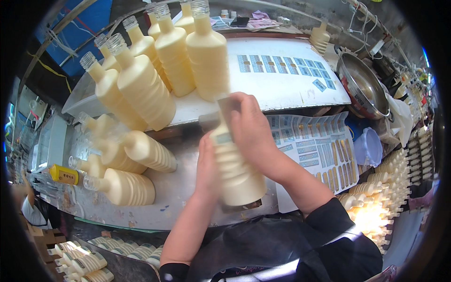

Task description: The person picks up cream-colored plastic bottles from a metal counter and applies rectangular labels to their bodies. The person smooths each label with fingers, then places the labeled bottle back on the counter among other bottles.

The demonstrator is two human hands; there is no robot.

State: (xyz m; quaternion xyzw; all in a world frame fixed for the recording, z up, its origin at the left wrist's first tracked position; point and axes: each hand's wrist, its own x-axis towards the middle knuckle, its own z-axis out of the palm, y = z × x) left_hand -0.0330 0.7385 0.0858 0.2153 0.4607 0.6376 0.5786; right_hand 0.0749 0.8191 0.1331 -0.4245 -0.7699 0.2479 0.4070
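Cream bottle (237, 176) is near the worktop's (169, 199) front edge — left hand (205, 164) against its side, grip too blurry to tell; right hand's (251, 129) fingers pinch a dark flat piece (226, 110). Scuffed bare metal leftward — label sheet (286, 188) crowds the right.

Bottle (237, 176): cream, ribbed lower body, slightly tilted, base toward the front edge of the bench (171, 202); bench contact unclear. Pale blue-green label (223, 138) on upper body. Dark flat piece (226, 113), blurred, beside the partly hidden neck; contact indeterminate.
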